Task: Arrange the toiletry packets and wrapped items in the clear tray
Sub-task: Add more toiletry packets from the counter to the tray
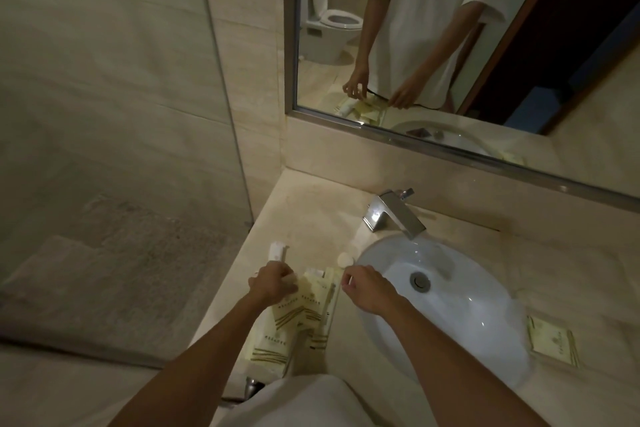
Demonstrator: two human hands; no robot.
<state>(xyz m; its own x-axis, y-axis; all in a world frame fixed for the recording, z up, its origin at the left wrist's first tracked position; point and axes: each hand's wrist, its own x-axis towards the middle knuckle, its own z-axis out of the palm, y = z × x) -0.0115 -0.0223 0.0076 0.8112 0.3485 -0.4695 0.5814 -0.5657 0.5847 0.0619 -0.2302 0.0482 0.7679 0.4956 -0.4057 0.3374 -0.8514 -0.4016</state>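
Most cream paper toiletry packets (294, 319) are gathered left of the white oval sink (446, 302); one cream packet (553, 340) remains right. Left hand (273, 282) fingers pinch a packet; right hand (369, 288) fingers are loosely curled, empty.

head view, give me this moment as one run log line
left hand: on packets in tray | right hand: above counter, nothing visibly held | stray packet: right of sink | stage: arranging
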